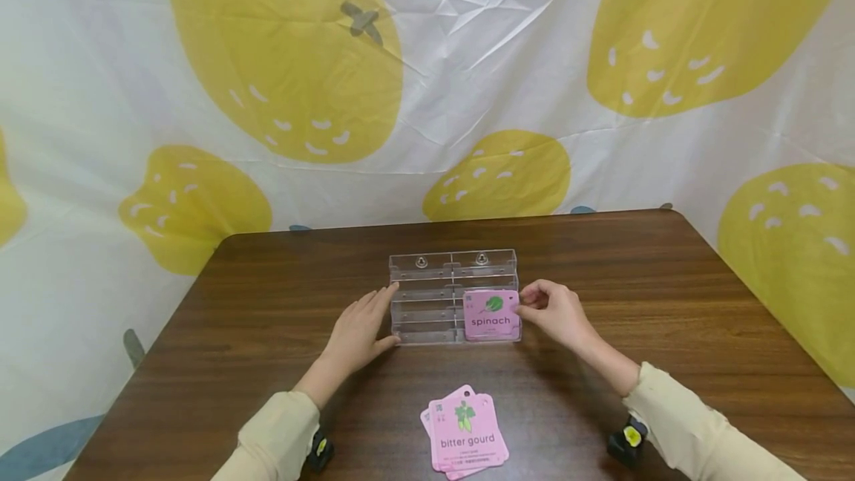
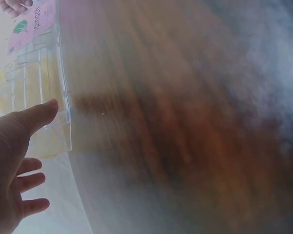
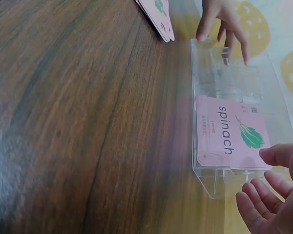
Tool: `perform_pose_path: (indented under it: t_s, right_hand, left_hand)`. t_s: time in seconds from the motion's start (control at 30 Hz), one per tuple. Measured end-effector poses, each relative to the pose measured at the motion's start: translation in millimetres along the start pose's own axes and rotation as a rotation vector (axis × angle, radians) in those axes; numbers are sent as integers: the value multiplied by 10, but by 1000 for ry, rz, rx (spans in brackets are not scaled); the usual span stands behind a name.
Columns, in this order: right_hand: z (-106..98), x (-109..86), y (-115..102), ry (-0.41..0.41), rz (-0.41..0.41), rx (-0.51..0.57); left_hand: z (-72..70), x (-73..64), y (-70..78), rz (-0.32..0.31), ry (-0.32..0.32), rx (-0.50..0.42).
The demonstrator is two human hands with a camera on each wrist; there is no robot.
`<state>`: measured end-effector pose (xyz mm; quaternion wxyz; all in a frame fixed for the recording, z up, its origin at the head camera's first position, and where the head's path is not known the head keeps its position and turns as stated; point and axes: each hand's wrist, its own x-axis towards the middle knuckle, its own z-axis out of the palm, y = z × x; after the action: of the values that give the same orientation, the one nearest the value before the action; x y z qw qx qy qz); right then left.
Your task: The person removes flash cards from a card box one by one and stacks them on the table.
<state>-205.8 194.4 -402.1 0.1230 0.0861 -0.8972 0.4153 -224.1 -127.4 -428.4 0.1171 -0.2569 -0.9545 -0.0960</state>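
A clear plastic rack (image 1: 424,315) with stepped compartments in two columns lies on the table. A pink spinach card (image 1: 491,315) sits in its right column, toward the front. My right hand (image 1: 556,313) is at the card's right edge. In the right wrist view its thumb (image 3: 278,156) touches the card near a corner, while the other fingers spread loosely beside the rack. My left hand (image 1: 357,329) rests with extended fingers against the rack's left side, thumb (image 2: 43,113) at the front corner.
Nearer me lies a small fanned stack of pink cards, a bitter gourd card (image 1: 466,433) on top. The brown wooden table (image 1: 267,362) ends at the back against a white curtain (image 1: 334,195) printed with yellow fruit.
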Motion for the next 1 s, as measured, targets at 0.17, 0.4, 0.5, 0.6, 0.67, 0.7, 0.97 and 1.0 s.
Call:
perform_pose_path:
  t_s: [0.17,0.4,0.5,0.6,0.67,0.7,0.97,1.0]
  right_hand:
    - [39,7,10,-1,-9,30]
    - [103,40,28,40,-39,61]
    - [134,59,29,69,-60,71]
    - [166,74,36,100,-73,80]
    - [183,83,50,110,-79,88]
    - [191,86,58,112,-81,93]
    - [181,107,116,97,-119,106]
    - [168,112,115,94,-127,102]
  left_hand:
    - [4,2,0,-4,-3,-1]
    - [-4,-7,3,0,9,-11]
    - [-15,-21,12,18,34,-24]
    - [-24,-29,21,33,55,-12]
    - [-18,-31,20,36,60,-7]
    - [-12,-28,16,35,59,-7]
    - [-7,-9,9,12,22,1]
    - [-10,-10,9,12,20,2]
